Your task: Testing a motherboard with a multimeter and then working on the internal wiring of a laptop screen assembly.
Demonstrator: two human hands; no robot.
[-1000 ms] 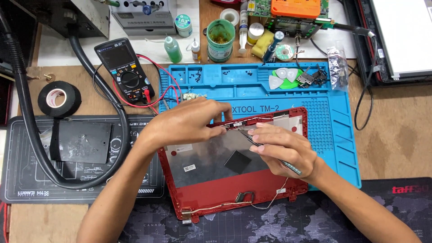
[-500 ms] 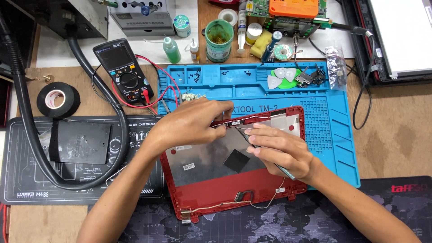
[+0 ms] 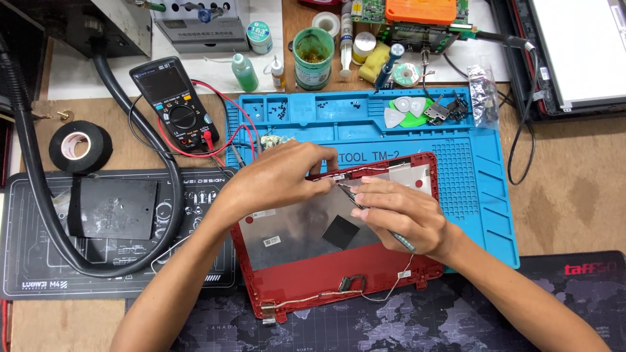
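Head view first, and we read it from the left. At nine o'clock a roll of black tape lies on the wooden bench, with a thick black hose looping across a dark work mat. Toward eleven o'clock a multimeter sits with its red leads trailing right.

Our left hand comes in from seven o'clock and rests on the upper edge of the red laptop lid, fingers curled narrow and pinched on something small at that edge; we cannot tell what. The lid lies inside-up at centre, mostly on the blue repair mat, its near edge over a dark map-printed mat.

Our right hand, entering from five o'clock, is closed around a slim tool whose tip meets the left fingertips at the lid's top edge.

We judge the lid light and thin, stiff enough to lift but apt to flex, with a foil-like lining and thin cables along the bottom that look easily torn. Its red rim seems the safe place to grip, away from the cables.

At one o'clock, plastic picks lie in the blue mat's tray.
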